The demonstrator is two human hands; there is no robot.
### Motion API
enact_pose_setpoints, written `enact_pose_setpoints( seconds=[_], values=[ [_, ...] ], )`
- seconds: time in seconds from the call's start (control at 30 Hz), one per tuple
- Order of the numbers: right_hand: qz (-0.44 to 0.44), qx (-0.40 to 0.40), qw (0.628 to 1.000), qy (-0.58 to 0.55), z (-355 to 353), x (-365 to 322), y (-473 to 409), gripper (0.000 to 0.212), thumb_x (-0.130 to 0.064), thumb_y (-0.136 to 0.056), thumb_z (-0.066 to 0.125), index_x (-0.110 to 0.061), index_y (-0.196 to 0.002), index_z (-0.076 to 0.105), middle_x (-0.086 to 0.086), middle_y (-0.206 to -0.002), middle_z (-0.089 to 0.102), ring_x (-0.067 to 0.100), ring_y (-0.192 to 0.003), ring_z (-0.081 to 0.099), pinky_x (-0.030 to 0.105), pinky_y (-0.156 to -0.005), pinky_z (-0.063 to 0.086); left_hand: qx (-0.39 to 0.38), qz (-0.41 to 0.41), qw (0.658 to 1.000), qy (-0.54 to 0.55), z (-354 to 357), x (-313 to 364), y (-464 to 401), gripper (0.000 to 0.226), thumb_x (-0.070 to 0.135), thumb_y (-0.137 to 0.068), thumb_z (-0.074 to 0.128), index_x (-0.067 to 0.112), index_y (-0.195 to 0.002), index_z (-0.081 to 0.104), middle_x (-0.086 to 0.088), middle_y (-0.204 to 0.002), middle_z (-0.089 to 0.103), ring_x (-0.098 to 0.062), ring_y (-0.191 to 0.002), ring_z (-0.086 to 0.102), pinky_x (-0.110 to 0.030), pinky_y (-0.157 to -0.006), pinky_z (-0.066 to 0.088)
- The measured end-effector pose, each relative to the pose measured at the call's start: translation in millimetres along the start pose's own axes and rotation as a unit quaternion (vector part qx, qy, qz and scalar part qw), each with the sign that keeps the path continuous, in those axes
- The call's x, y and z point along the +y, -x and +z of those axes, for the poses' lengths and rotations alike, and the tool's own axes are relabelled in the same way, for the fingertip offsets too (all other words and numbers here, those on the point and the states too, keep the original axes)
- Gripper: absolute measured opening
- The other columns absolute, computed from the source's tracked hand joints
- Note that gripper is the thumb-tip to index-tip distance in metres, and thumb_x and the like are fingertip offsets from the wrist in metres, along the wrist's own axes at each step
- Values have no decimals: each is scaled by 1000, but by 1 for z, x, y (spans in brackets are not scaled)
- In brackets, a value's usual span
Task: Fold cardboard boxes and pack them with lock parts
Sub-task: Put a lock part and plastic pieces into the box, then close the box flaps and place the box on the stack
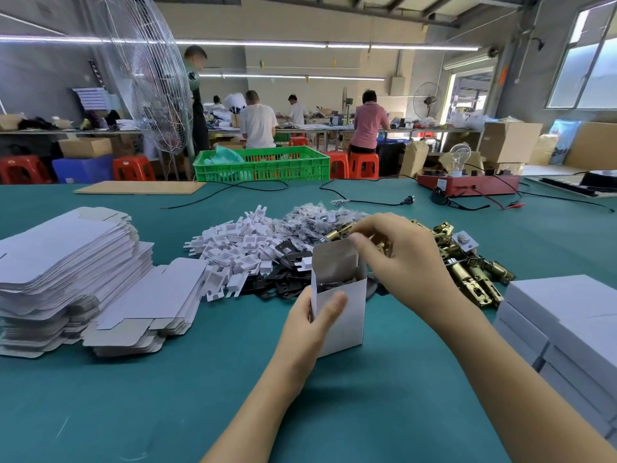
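Note:
A small white cardboard box [347, 312] stands upright on the green table, its top open and dark parts visible inside. My left hand [310, 325] grips its left side, thumb across the front. My right hand [397, 259] is above the box's open top, fingers curled around a brass lock part [340, 232] that sticks out to the left. Behind the box lie piles of white plastic pieces [240, 248], black plates [280, 282], bagged small parts [310, 218] and brass latches [467, 265].
Flat unfolded box blanks [66, 269] are stacked at the left. Closed white boxes [567, 322] are stacked at the right edge. Cables, a red tester with a bulb [467, 182] and a cardboard sheet [140, 187] lie at the far side of the table. People work at benches beyond.

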State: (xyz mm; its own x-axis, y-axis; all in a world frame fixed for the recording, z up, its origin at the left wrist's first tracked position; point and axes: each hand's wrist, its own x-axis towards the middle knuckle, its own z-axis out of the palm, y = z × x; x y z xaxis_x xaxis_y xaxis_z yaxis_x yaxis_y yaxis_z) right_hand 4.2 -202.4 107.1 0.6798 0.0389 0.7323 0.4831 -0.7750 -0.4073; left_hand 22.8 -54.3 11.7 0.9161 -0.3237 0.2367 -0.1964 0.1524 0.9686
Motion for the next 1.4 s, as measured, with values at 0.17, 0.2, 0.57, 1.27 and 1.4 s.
enact_pose_setpoints(
  seconds=[0.17, 0.2, 0.57, 1.27, 1.4],
  values=[
    [316, -18, 917, -242, 24, 13, 19, 36, -38, -102, 38, -16, -95, 65, 3, -92, 71, 18, -86, 64, 33, -78, 51, -5, -82, 995, 60, 1, 2, 2, 75, 83, -71, 41, 32, -121, 65, 3, -112, 73, -13, -100, 70, -25, -76, 56],
    [379, -40, 875, -300, 30, 14, 28, 42, -42, -102, 35, -16, -96, 66, 4, -94, 73, 19, -86, 66, 36, -82, 51, -3, -90, 994, 64, 0, 2, 1, 77, 81, -68, 41, 31, -120, 66, 2, -110, 74, -14, -98, 71, -26, -74, 57],
    [436, 15, 828, -351, 56, 2, 71, 49, -62, -94, 35, -32, -118, 65, -12, -114, 68, 9, -110, 60, 37, -101, 46, -8, -104, 983, 152, 0, 7, -2, 68, 70, -72, 64, 22, -120, 70, -14, -120, 69, -29, -108, 67, -41, -85, 58],
    [417, -112, 787, -441, 40, 15, 59, 37, -52, -87, 53, -22, -101, 69, -6, -75, 68, 2, -56, 60, 19, -55, 44, 61, 0, 989, 133, 2, 11, -9, 29, 24, -88, 51, 41, -102, 70, -2, -101, 75, -14, -82, 71, -29, -61, 57],
    [356, -44, 827, -432, 41, 11, 56, 22, -26, -97, 46, -39, -107, 61, 1, -104, 70, 13, -80, 63, 30, -71, 47, 45, 2, 989, 139, 0, 17, -10, 47, 7, -98, 42, 41, -92, 74, 3, -98, 76, -10, -80, 70, -25, -63, 56]
  ],
)
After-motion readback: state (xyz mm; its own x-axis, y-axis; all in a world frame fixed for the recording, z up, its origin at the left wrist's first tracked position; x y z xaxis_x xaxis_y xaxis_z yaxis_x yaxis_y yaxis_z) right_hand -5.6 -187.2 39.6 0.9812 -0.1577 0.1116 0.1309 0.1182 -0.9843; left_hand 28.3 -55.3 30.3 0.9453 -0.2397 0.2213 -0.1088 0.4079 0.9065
